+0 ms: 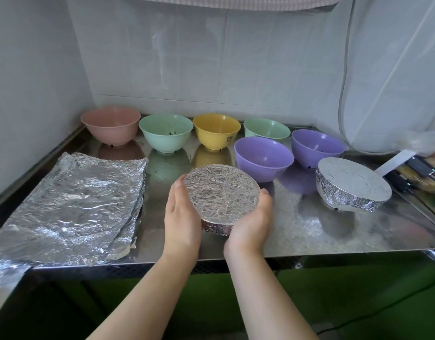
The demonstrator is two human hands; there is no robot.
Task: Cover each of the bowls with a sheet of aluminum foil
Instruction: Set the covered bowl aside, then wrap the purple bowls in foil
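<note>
A foil-covered bowl sits near the front middle of the steel counter. My left hand cups its left side and my right hand cups its right side, pressing the foil against the wall. A second foil-covered bowl stands to the right. Behind them are uncovered bowls: a pink bowl, a green bowl, a yellow bowl, another green bowl and two purple bowls. A stack of crinkled foil sheets lies at the left.
Tiled walls close off the back and the left. A white mesh cover hangs at the right, with cables and a charger beneath it. The counter's front edge runs just under my wrists.
</note>
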